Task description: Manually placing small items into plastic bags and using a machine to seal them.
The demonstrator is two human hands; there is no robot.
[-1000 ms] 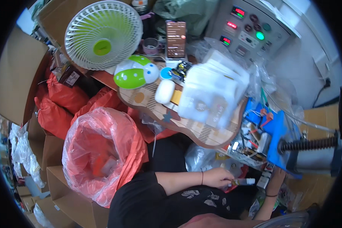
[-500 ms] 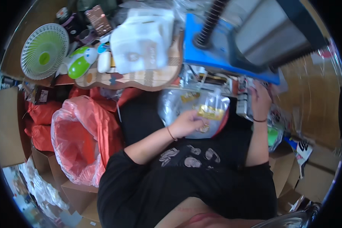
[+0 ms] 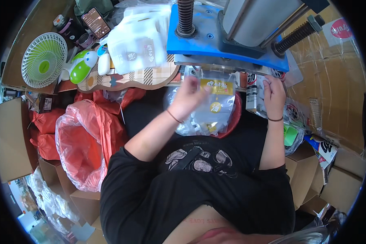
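A clear plastic pouch (image 3: 217, 95) with a gold label hangs with its upper edge at the underside of the blue press machine (image 3: 227, 53). Just left of the pouch, my left hand (image 3: 186, 99) is raised, somewhat blurred, with thumb and fingers apart and nothing seen in it. My right hand (image 3: 274, 95) is closed, its fingers curled below the press's right corner, beside a white and black box (image 3: 252, 95); what it grips, if anything, is hidden. Under the pouch sits a red basin (image 3: 235, 118) holding more clear pouches (image 3: 195, 126).
A stack of whitish pouches (image 3: 136, 44) lies on a patterned board (image 3: 150, 81) at the back left. Nearby are a green and white fan (image 3: 44, 61) and a phone (image 3: 95, 23). A red-lined bin (image 3: 83, 142) stands at left, a cardboard wall (image 3: 333, 89) at right.
My left hand has moved up and off the pouch, which now hangs at the press instead of lying over the basin. My right hand stays by the box. The view has shifted slightly.
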